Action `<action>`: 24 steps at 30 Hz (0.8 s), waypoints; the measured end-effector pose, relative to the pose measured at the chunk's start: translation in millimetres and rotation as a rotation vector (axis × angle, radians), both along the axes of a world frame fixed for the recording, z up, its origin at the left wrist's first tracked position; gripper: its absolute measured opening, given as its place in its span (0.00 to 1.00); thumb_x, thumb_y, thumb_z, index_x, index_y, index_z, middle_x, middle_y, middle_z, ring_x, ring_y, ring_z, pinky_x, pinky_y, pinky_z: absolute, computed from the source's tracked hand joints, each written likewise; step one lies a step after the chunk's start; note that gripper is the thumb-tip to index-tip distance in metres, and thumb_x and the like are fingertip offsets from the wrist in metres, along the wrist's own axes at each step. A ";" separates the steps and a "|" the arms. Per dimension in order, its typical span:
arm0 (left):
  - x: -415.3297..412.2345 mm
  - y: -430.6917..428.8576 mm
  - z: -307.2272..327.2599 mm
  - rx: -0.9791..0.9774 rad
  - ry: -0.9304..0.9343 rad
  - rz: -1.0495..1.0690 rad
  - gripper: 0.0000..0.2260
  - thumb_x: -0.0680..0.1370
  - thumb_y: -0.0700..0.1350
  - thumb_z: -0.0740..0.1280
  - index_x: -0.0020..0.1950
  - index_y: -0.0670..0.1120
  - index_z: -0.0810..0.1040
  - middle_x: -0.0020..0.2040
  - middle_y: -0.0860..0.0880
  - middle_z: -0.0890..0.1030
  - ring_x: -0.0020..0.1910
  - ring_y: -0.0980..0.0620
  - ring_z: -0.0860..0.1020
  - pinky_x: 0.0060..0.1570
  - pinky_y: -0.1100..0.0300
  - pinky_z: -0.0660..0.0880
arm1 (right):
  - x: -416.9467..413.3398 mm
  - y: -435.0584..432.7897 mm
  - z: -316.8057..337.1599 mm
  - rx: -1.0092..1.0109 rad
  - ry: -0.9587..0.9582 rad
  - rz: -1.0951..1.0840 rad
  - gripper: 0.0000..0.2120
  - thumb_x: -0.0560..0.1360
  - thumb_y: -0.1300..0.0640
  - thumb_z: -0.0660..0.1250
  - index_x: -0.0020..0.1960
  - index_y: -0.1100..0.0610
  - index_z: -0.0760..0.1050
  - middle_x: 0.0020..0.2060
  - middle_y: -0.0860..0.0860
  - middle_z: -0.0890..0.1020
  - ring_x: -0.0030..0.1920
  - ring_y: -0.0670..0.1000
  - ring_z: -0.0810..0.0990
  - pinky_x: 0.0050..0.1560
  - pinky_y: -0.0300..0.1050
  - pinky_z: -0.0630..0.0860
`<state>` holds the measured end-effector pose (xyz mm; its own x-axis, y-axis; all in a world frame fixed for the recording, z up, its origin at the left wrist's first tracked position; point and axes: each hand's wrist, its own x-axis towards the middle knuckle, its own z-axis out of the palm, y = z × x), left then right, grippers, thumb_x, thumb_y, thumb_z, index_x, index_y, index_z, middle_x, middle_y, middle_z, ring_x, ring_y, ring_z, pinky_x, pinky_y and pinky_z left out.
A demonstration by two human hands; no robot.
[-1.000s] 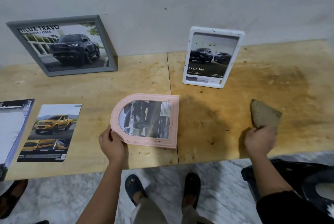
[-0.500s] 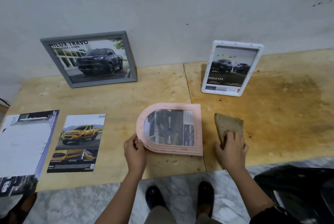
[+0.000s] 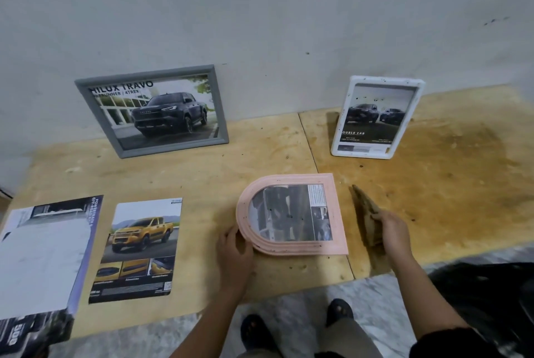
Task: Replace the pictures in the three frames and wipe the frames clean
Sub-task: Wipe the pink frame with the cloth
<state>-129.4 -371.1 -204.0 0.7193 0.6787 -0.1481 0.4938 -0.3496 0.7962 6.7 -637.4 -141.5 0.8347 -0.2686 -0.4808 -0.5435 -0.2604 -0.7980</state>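
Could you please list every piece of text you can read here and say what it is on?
"HILUX TRAVO": picture in grey frame.
"4TREX": same picture, below.
"OUBLE CAB": picture in white frame.
"POWERTRAIN": left sheet, along its edge.
"500": left sheet's dark lower end.
Too blurred: print in pink frame, small print on yellow-truck sheet.
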 end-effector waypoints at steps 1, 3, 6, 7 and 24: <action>-2.0 -1.5 -0.5 0.002 0.003 -0.002 0.13 0.74 0.39 0.67 0.59 0.41 0.77 0.54 0.43 0.78 0.53 0.45 0.74 0.53 0.55 0.70 | -0.9 2.8 4.3 0.164 0.039 -0.060 0.08 0.77 0.59 0.59 0.48 0.60 0.76 0.45 0.61 0.78 0.43 0.58 0.76 0.43 0.49 0.71; -7.5 -6.1 -2.1 0.010 0.010 -0.019 0.14 0.74 0.43 0.67 0.58 0.40 0.77 0.54 0.42 0.78 0.52 0.45 0.74 0.52 0.55 0.70 | -5.1 5.2 8.9 0.497 0.111 -0.169 0.08 0.75 0.59 0.58 0.50 0.60 0.74 0.45 0.62 0.79 0.42 0.59 0.77 0.42 0.49 0.73; -11.3 -6.3 -0.7 0.035 0.005 -0.050 0.20 0.69 0.49 0.64 0.57 0.40 0.77 0.53 0.42 0.78 0.52 0.44 0.74 0.51 0.58 0.67 | -7.6 8.9 12.6 0.771 0.129 -0.253 0.18 0.73 0.58 0.58 0.62 0.61 0.71 0.52 0.62 0.78 0.48 0.61 0.77 0.49 0.54 0.74; -10.3 -4.7 0.1 0.043 0.009 -0.053 0.21 0.69 0.49 0.63 0.57 0.40 0.76 0.54 0.43 0.78 0.52 0.44 0.74 0.51 0.58 0.66 | -6.9 11.0 15.8 0.813 0.116 -0.259 0.19 0.73 0.58 0.58 0.62 0.62 0.71 0.53 0.62 0.78 0.49 0.61 0.77 0.51 0.54 0.73; -10.1 20.9 -3.0 0.269 0.139 -0.439 0.51 0.63 0.80 0.50 0.76 0.49 0.53 0.76 0.54 0.53 0.74 0.60 0.50 0.72 0.57 0.46 | 50.9 54.5 31.5 -0.352 -0.377 0.387 0.18 0.81 0.55 0.54 0.69 0.58 0.65 0.52 0.56 0.78 0.52 0.59 0.77 0.45 0.43 0.66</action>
